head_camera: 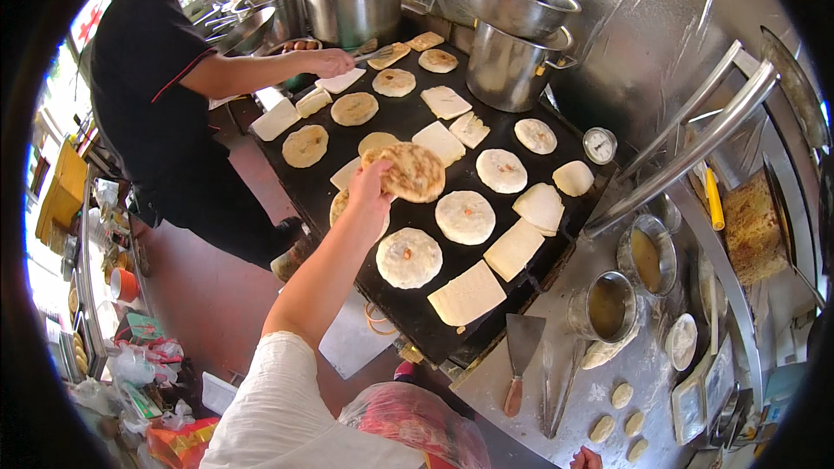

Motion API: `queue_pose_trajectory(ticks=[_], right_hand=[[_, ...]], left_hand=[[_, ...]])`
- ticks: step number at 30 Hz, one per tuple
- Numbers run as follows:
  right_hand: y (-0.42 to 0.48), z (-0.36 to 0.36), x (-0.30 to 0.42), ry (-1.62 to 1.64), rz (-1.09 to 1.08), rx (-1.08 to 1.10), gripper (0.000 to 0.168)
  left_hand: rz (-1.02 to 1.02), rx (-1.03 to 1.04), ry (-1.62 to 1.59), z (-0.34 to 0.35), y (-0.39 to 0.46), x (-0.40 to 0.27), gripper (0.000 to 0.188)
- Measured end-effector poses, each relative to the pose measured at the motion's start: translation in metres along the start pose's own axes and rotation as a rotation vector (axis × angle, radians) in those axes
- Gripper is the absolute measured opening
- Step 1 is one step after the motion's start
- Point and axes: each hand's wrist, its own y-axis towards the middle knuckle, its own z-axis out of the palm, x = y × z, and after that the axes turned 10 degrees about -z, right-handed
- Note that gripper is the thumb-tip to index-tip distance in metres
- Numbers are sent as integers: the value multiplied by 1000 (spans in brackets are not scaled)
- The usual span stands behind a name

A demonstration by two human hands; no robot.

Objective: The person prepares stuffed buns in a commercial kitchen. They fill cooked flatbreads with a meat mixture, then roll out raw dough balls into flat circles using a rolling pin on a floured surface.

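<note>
My left hand (369, 187) reaches out over a black flat griddle (365, 208), gripping a browned round flatbread (412, 172) by its near-left edge. The browned bread is raised and hides part of the breads behind it. Closer to me lie pale dough rounds, one (409, 258) and another (465, 217), each with a small orange spot in its middle. Pale rectangular dough pieces, such as this one (467, 293), line the griddle's near-right side. Only some fingers of my right hand (586, 458) show at the bottom edge, below the small dough pieces (603, 428); whether it holds anything is hidden.
Across the griddle a co-worker's hand (333, 63) holds a metal utensil over the breads. Steel pots (515, 71) stand along the back. On the right worktop are a scraper (523, 345), tongs (561, 391) and metal containers of liquid (603, 306). A curved metal rail (690, 143) rises beside the griddle.
</note>
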Motion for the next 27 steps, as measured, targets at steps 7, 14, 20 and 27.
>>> queue_pose_trajectory(ticks=[7,14,20,27], right_hand=[[-4,3,3,-22,28,34,18],[6,6,27,-78,-9,35,17],[11,3,-11,113,30,-119,9],[23,-41,-38,948,464,-366,18]], left_hand=[[129,40,-200,42,73,-13,36],[-40,195,124,62,-17,45,40],[-74,431,409,26,-92,76,38],[118,521,588,-22,-184,117,38]])
